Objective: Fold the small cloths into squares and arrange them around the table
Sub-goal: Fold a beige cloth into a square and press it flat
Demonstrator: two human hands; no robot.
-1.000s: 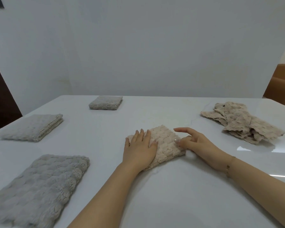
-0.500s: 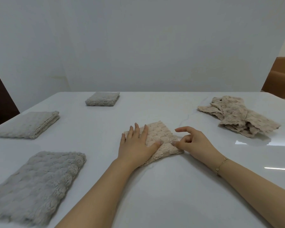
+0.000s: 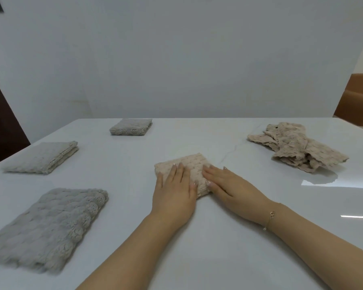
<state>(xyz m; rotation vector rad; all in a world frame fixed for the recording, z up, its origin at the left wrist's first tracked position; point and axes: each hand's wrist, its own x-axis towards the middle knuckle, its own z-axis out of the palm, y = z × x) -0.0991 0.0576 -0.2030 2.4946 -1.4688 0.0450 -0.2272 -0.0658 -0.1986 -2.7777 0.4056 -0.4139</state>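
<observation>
Bare table [image 3: 228,237] lies open in front. Grey folded cloths [image 3: 48,227] line the left. A beige heap [image 3: 298,149] blocks far right.

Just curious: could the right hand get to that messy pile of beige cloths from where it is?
Probably yes. The right hand lies flat on the folded cloth, and only bare table lies between it and the pile.

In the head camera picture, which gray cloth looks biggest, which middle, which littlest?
1. Near gray cloth: biggest.
2. Middle gray cloth.
3. Far gray cloth: littlest.
This is only how they look; nearer things look bigger, so their real sizes may be alike.
</observation>
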